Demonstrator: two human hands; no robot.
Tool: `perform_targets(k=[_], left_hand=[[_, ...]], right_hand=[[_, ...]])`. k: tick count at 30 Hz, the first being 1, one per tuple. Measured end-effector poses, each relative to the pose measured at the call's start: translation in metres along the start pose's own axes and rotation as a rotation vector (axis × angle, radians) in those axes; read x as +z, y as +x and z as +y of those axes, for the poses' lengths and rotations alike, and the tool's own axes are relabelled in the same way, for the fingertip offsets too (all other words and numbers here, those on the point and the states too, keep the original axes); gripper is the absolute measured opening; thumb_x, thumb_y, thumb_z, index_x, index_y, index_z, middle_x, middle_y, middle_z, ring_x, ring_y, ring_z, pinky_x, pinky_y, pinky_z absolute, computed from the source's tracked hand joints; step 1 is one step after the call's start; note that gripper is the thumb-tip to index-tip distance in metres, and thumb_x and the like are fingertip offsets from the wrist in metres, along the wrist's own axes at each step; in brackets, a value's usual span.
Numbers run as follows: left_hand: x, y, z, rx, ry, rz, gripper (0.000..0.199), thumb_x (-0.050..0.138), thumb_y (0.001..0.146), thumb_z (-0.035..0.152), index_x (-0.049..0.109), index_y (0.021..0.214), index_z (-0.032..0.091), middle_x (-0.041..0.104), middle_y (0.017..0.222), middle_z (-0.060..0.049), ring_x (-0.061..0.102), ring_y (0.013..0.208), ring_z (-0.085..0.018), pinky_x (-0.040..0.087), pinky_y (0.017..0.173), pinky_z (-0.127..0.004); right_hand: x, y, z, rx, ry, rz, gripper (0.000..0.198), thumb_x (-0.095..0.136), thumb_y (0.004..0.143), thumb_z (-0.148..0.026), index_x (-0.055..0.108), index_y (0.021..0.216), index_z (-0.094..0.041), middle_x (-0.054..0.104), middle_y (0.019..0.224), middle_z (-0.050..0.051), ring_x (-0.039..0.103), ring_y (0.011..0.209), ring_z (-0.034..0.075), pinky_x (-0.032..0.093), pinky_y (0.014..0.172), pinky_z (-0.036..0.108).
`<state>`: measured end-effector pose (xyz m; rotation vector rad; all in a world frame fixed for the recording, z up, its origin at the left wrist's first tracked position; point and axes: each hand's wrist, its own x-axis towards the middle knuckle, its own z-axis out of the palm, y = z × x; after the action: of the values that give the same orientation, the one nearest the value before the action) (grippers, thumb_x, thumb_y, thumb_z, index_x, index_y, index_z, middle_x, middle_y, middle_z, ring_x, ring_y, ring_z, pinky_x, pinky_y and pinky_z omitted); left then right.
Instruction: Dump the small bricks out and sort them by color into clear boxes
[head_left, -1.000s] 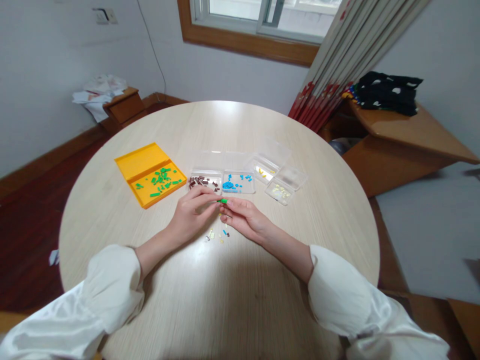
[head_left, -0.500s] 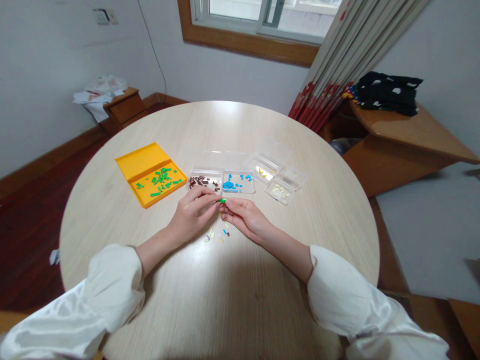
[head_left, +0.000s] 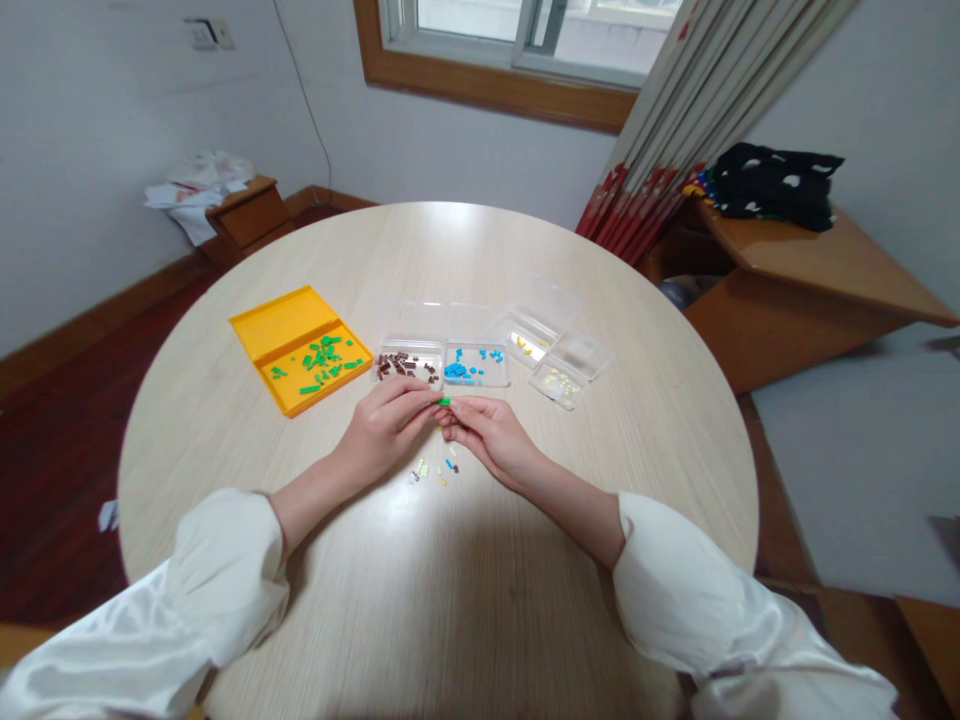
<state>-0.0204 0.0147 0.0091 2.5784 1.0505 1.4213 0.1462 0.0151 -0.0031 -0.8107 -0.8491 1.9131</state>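
Between my two hands is a small green building brick (head_left: 445, 402), pinched from both sides by the fingertips. My left hand (head_left: 390, 415) grips its left end and my right hand (head_left: 491, 432) its right end; fingers cover much of it. Whether it is one piece or several joined is too small to tell. Just below the hands, loose tiny bricks (head_left: 425, 469) in pale yellow, white, blue and brown lie on the table. Past my left hand stands a clear box of brown bricks (head_left: 405, 366), with a clear box of blue bricks (head_left: 472, 370) beside it.
An open yellow case (head_left: 292, 320) with green bricks lies at the left of the round table (head_left: 450, 600). Right of the blue bricks stand a clear box with yellow pieces (head_left: 529, 345) and another with pale yellow pieces (head_left: 559, 388), lids open.
Both hands stay almost in place, still holding the green brick. The brick appears slightly turned, with less of its studded face showing. Boxes and loose pieces are unmoved.
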Motion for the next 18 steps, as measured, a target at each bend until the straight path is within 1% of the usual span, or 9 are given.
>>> perform_targets(k=[5, 13, 18], left_hand=[[-0.0003, -0.0006, -0.0012, 0.004, 0.000, 0.004, 0.010, 0.060, 0.083, 0.012, 0.063, 0.092, 0.013, 0.068, 0.085, -0.008, 0.063, 0.080, -0.013, 0.052, 0.069, -0.024], [-0.0007, 0.0016, 0.0002, 0.022, 0.006, 0.018, 0.008, 0.059, 0.084, 0.013, 0.062, 0.091, 0.015, 0.068, 0.081, -0.007, 0.062, 0.076, -0.013, 0.051, 0.066, -0.025], [-0.0012, 0.0018, 0.0004, 0.050, 0.004, 0.032, 0.009, 0.060, 0.083, 0.012, 0.062, 0.091, 0.014, 0.068, 0.081, -0.007, 0.062, 0.075, -0.013, 0.051, 0.067, -0.025]], right_hand=[[-0.0012, 0.0002, 0.0005, -0.003, -0.005, -0.006, 0.031, 0.082, 0.058, -0.044, 0.073, 0.068, -0.017, 0.066, 0.069, 0.002, 0.055, 0.066, 0.010, 0.046, 0.065, 0.025], [-0.0019, -0.0008, 0.0007, -0.002, -0.047, -0.007, 0.030, 0.080, 0.060, -0.044, 0.073, 0.069, -0.017, 0.066, 0.070, 0.003, 0.055, 0.065, 0.011, 0.046, 0.065, 0.026], [-0.0031, -0.0001, 0.0010, 0.000, -0.051, -0.023, 0.029, 0.080, 0.062, -0.044, 0.073, 0.069, -0.017, 0.066, 0.070, 0.003, 0.055, 0.066, 0.010, 0.045, 0.064, 0.026]])
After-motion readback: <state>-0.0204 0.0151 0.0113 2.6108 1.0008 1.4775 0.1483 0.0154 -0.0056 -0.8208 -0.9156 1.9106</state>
